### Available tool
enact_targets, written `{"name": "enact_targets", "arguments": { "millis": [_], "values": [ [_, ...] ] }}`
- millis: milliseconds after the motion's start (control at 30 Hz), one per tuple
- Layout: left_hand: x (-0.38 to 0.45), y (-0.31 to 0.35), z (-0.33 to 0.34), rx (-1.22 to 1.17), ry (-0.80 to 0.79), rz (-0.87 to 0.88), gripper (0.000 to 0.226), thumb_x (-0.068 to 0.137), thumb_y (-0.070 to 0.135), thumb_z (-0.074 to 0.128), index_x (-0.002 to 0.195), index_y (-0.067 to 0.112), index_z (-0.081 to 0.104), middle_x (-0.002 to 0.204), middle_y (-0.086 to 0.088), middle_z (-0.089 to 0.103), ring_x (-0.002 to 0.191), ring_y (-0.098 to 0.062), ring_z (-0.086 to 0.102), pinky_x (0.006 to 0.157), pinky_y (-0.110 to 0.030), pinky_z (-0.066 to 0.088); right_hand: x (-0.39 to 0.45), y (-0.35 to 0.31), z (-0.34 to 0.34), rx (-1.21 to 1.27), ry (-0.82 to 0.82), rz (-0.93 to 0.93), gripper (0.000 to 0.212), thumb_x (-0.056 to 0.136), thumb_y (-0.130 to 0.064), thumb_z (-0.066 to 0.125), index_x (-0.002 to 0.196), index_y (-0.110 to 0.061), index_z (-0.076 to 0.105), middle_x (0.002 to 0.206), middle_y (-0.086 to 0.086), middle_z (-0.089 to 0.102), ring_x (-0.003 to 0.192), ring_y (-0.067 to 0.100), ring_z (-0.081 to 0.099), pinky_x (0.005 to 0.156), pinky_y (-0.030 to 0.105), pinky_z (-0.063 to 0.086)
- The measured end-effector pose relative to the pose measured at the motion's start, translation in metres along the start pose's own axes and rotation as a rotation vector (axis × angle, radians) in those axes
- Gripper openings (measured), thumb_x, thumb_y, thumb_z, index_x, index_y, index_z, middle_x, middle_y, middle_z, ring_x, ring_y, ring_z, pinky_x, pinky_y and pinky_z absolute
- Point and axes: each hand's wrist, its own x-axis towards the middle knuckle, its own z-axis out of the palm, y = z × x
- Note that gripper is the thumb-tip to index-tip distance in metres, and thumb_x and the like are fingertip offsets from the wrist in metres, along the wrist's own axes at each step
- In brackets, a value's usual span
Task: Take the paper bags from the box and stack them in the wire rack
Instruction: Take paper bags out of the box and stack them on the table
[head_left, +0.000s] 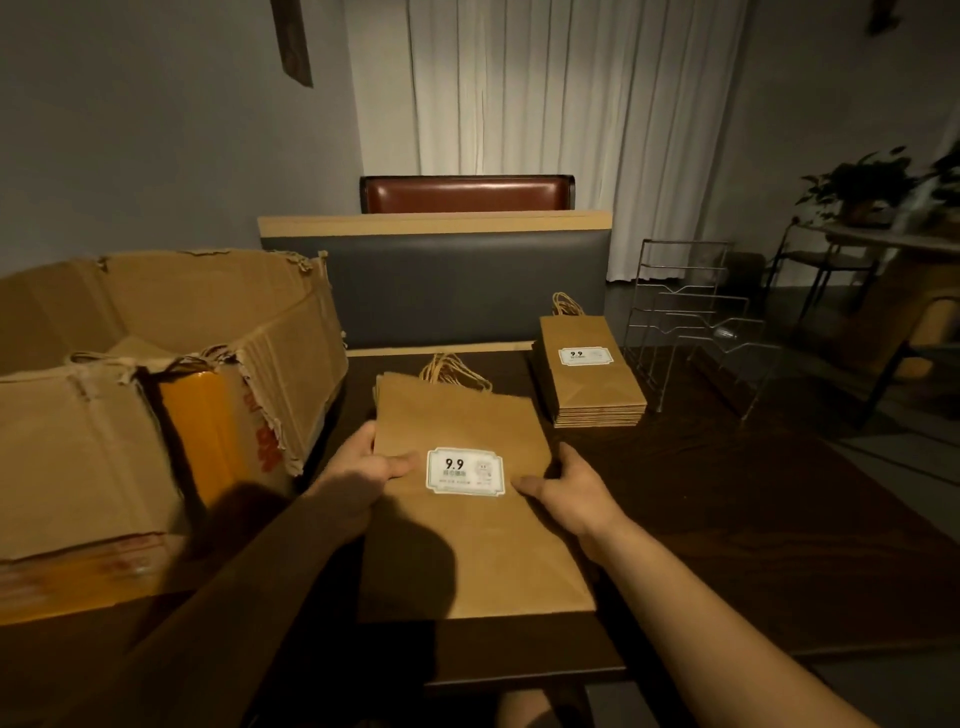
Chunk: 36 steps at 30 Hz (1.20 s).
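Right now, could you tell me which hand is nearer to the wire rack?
The right hand. It grips the right edge of the paper bags, on the side facing the wire rack; the left hand holds the far edge, beside the box.

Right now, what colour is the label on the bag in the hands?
White with black print, on the label; head view.

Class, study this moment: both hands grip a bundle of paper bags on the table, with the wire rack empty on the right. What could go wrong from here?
1. The left hand and right hand pinch only the edges of the bundle; the flat bags could fan out or slip when lifted.
2. The twisted handles might snag on the wire rack.
3. The second stack lies beside the rack and could get knocked.
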Motion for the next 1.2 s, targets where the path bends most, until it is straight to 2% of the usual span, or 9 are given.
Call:
{"name": "enact_targets", "arguments": {
  "millis": [167, 267, 400, 567, 700, 833, 967, 1067, 1200],
  "values": [
    [-0.028, 0.027, 0.005, -0.030, 0.065, 0.484, 0.038, 0.090, -0.004, 0.065, 0.120, 0.016, 0.054, 0.115, -0.003, 0.073, 0.109, -0.020, 0.069, 0.090, -0.035, 0.058, 0.000, -0.012, -0.013, 0.278, 0.015, -0.188, 0.044, 0.084, -0.030, 0.079, 0.123, -0.018, 0.063, 0.107, -0.005, 0.075, 0.098, 0.014, 0.072, 0.089, 0.034, 0.058],
    [-0.035, 0.036, -0.002, 0.056, 0.123, 0.583, 0.050, 0.091, 0.018, 0.070, 0.135, 0.018, 0.047, 0.129, 0.001, 0.066, 0.122, -0.016, 0.061, 0.100, -0.035, 0.050, -0.002, -0.022, -0.010, 0.304, 0.109, -0.406, 0.031, 0.087, -0.025, 0.075, 0.113, -0.032, 0.061, 0.104, -0.015, 0.073, 0.099, 0.000, 0.069, 0.081, 0.015, 0.054],
    [-0.038, -0.006, 0.003, 0.071, 0.274, 0.384, 0.037, 0.091, 0.018, 0.070, 0.123, 0.028, 0.055, 0.118, 0.007, 0.067, 0.106, -0.006, 0.066, 0.101, -0.038, 0.052, -0.005, 0.007, 0.009, 0.259, 0.030, -0.360, 0.030, 0.090, -0.023, 0.071, 0.112, -0.039, 0.058, 0.107, -0.017, 0.071, 0.105, 0.001, 0.066, 0.087, 0.018, 0.054],
    [-0.030, -0.039, 0.001, 0.071, 0.246, 0.303, 0.043, 0.087, 0.010, 0.072, 0.117, 0.035, 0.055, 0.111, 0.010, 0.070, 0.098, 0.001, 0.068, 0.082, -0.020, 0.053, 0.002, 0.021, 0.011, 0.245, -0.045, -0.364, 0.042, 0.088, -0.025, 0.072, 0.127, -0.032, 0.057, 0.119, -0.012, 0.071, 0.113, 0.006, 0.065, 0.095, 0.025, 0.052],
    [-0.019, -0.038, 0.000, 0.139, 0.261, 0.228, 0.039, 0.089, 0.007, 0.071, 0.120, 0.022, 0.053, 0.108, 0.005, 0.068, 0.100, -0.014, 0.067, 0.090, -0.039, 0.055, 0.009, 0.019, 0.012, 0.128, -0.065, -0.279, 0.038, 0.092, -0.028, 0.069, 0.125, -0.034, 0.050, 0.117, -0.013, 0.065, 0.111, 0.003, 0.061, 0.101, 0.030, 0.051],
    [-0.014, -0.030, -0.005, 0.195, 0.250, 0.122, 0.048, 0.088, 0.003, 0.070, 0.129, 0.013, 0.046, 0.105, 0.004, 0.062, 0.094, -0.012, 0.061, 0.072, -0.024, 0.047, 0.012, 0.001, 0.005, -0.006, -0.084, -0.107, 0.048, 0.092, -0.031, 0.068, 0.134, -0.024, 0.045, 0.118, -0.010, 0.060, 0.117, 0.013, 0.058, 0.098, 0.030, 0.048],
    [-0.019, -0.030, -0.002, 0.611, 0.155, 0.022, 0.060, 0.089, 0.006, 0.066, 0.143, 0.004, 0.039, 0.133, -0.011, 0.056, 0.123, -0.029, 0.056, 0.092, -0.022, 0.042, 0.012, 0.000, 0.008, -0.490, -0.067, 0.130, 0.068, 0.081, -0.044, 0.076, 0.135, -0.014, 0.046, 0.131, 0.005, 0.054, 0.119, 0.023, 0.055, 0.098, 0.037, 0.051],
    [-0.025, -0.032, 0.000, 0.918, 0.252, 0.042, 0.074, 0.077, 0.043, 0.057, 0.142, 0.008, 0.046, 0.134, -0.019, 0.056, 0.123, -0.034, 0.055, 0.098, -0.031, 0.043, 0.011, 0.000, 0.013, -0.684, 0.037, 0.096, 0.086, 0.078, -0.053, 0.077, 0.146, -0.017, 0.036, 0.147, 0.009, 0.038, 0.136, 0.029, 0.039, 0.109, 0.044, 0.043],
    [-0.033, -0.023, 0.009, 1.101, 0.192, 0.061, 0.083, 0.087, 0.039, 0.062, 0.157, 0.019, 0.023, 0.164, -0.015, 0.019, 0.151, -0.031, 0.016, 0.122, -0.041, 0.020, -0.001, -0.008, 0.011, -0.777, 0.045, -0.013, 0.095, 0.081, -0.056, 0.072, 0.154, -0.026, 0.019, 0.156, 0.009, 0.022, 0.145, 0.032, 0.024, 0.115, 0.053, 0.033]
  ]
}}
